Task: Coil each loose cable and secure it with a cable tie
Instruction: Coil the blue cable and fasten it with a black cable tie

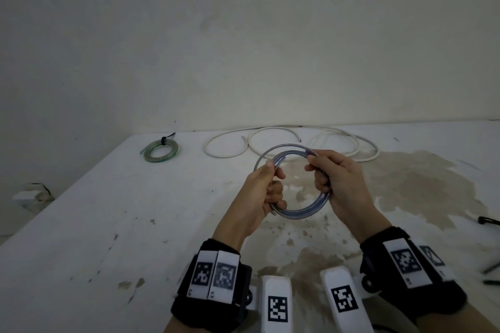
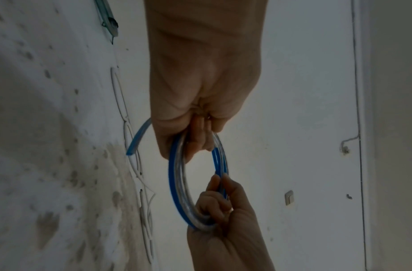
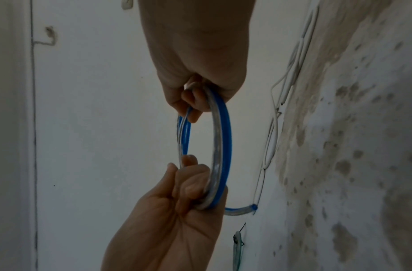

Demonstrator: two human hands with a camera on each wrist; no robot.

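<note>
A clear cable with a blue stripe is wound into a ring-shaped coil (image 1: 300,214) that I hold up over the white table (image 1: 108,224). My left hand (image 1: 266,189) grips the coil's left side, fingers curled round the strands. On the right side my right hand (image 1: 334,178) grips it with thumb and fingers. In the left wrist view the coil (image 2: 177,183) hangs between the left hand (image 2: 200,113) above and the right hand (image 2: 223,220) below, and a short free end (image 2: 137,139) sticks out. The right wrist view shows the coil (image 3: 221,146) in the right hand (image 3: 200,77).
A green coil (image 1: 161,150) bound with a black tie lies at the table's far left. A long loose white cable (image 1: 284,143) sprawls along the far edge by the wall. Black cable ties (image 1: 487,220) lie at the right edge. Brown stains mark the table's right half.
</note>
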